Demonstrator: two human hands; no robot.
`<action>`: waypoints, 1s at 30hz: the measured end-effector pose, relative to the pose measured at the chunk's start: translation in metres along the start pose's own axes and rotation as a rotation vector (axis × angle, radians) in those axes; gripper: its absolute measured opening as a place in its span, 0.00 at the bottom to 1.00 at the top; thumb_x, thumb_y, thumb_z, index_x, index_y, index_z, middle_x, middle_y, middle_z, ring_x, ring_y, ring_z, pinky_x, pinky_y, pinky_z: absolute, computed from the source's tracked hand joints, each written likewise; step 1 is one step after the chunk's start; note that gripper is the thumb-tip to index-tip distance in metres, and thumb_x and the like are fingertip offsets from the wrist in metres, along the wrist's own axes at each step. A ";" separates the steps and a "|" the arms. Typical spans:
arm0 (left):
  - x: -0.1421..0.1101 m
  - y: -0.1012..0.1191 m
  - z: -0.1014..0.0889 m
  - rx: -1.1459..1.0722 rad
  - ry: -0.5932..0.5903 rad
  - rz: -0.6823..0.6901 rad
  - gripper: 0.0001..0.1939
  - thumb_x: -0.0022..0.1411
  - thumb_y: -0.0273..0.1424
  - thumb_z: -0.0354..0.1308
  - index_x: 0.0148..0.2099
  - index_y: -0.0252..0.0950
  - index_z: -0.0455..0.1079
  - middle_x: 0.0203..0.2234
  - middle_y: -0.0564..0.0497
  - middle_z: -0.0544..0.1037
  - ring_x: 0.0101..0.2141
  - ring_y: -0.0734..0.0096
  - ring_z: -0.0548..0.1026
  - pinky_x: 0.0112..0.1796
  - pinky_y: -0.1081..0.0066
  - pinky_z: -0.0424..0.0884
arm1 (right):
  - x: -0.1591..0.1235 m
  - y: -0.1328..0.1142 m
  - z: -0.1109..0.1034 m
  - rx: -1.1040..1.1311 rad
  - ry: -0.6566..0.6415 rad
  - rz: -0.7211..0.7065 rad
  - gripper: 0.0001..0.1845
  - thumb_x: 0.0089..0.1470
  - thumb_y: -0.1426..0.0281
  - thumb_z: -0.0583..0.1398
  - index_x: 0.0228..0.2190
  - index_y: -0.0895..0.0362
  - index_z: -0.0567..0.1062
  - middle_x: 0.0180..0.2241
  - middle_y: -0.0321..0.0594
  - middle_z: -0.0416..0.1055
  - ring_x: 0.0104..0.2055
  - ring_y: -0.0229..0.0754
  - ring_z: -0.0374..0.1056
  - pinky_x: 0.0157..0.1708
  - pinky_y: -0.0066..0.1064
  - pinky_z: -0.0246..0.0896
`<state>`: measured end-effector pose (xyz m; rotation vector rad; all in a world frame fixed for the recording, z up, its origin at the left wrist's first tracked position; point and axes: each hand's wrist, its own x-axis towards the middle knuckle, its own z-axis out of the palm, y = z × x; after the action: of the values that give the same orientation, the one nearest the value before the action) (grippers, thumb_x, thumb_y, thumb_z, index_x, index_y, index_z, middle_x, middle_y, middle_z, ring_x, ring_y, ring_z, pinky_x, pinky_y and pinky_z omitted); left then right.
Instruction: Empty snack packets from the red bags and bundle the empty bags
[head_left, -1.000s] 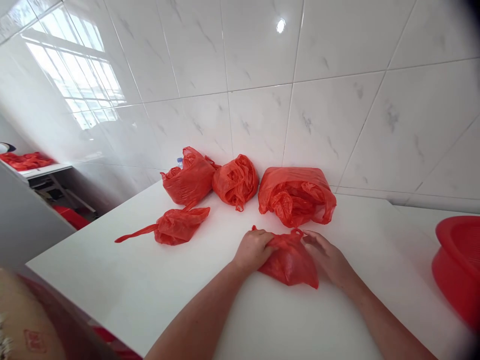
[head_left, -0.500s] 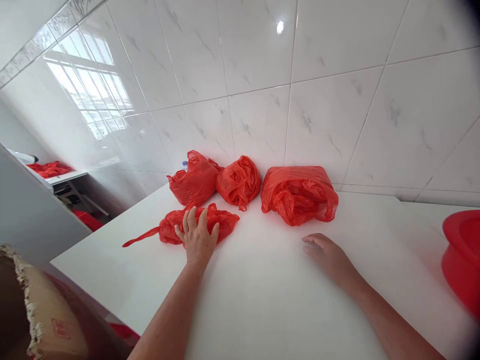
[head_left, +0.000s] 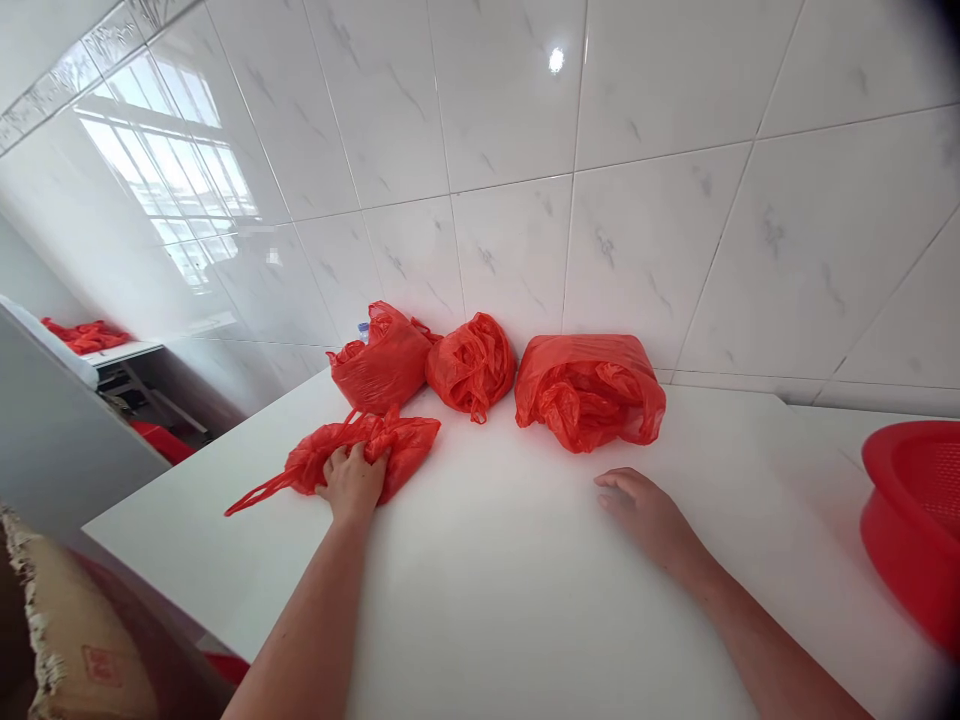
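Observation:
My left hand [head_left: 355, 484] presses into a thin red plastic bag [head_left: 409, 450] lying at the left of the white table. Its fingers are curled into the crumpled film, and one long twisted handle trails to the left. What the bag contains is hidden. Over the table's middle right hovers my right hand [head_left: 637, 510], loosely bent, with a gap between thumb and fingers and nothing in it. The nearest thing to it is a bulky, box-shaped red bag [head_left: 592, 390] against the wall.
Two more filled red bags, a left one [head_left: 382, 360] and a round one [head_left: 471, 368], stand along the tiled wall [head_left: 517, 250]. A red plastic basket [head_left: 900, 530] sits at the right of the white table [head_left: 480, 600]. At lower left is a torn-edged cardboard box [head_left: 82, 620].
My left hand has moved left and nearer to me, its fingers closing into the bag, which has shifted left with it. My right hand has kept its pose.

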<state>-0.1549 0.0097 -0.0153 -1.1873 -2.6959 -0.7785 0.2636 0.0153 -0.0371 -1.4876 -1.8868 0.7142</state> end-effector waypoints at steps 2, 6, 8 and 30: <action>0.003 -0.005 -0.002 -0.008 0.024 -0.039 0.30 0.57 0.52 0.44 0.54 0.40 0.65 0.57 0.39 0.61 0.56 0.42 0.56 0.50 0.38 0.54 | 0.001 0.001 0.001 -0.007 -0.001 -0.010 0.14 0.52 0.62 0.53 0.40 0.50 0.71 0.48 0.35 0.67 0.48 0.42 0.64 0.45 0.34 0.62; 0.000 -0.008 -0.006 -0.036 0.090 -0.074 0.33 0.57 0.53 0.44 0.56 0.37 0.62 0.57 0.37 0.59 0.58 0.41 0.52 0.51 0.36 0.50 | 0.000 -0.001 0.001 0.001 0.013 -0.039 0.13 0.52 0.64 0.53 0.39 0.51 0.72 0.47 0.37 0.67 0.48 0.43 0.64 0.44 0.34 0.62; -0.006 -0.002 -0.008 -0.049 0.164 -0.006 0.34 0.56 0.54 0.45 0.57 0.36 0.59 0.60 0.35 0.55 0.61 0.42 0.46 0.52 0.36 0.47 | -0.001 -0.003 0.001 0.007 0.025 -0.053 0.13 0.52 0.64 0.53 0.39 0.51 0.72 0.47 0.37 0.67 0.48 0.42 0.64 0.44 0.34 0.62; -0.120 0.166 0.049 -0.278 -0.088 1.181 0.32 0.55 0.24 0.53 0.62 0.43 0.55 0.63 0.44 0.50 0.62 0.51 0.49 0.56 0.52 0.53 | 0.030 -0.040 0.043 -0.223 0.169 -0.390 0.15 0.47 0.80 0.54 0.35 0.54 0.75 0.35 0.38 0.73 0.42 0.44 0.67 0.47 0.38 0.61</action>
<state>0.0526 0.0480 -0.0227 -2.4536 -1.4183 -0.8381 0.2012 0.0347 -0.0317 -1.2073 -2.0881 0.1984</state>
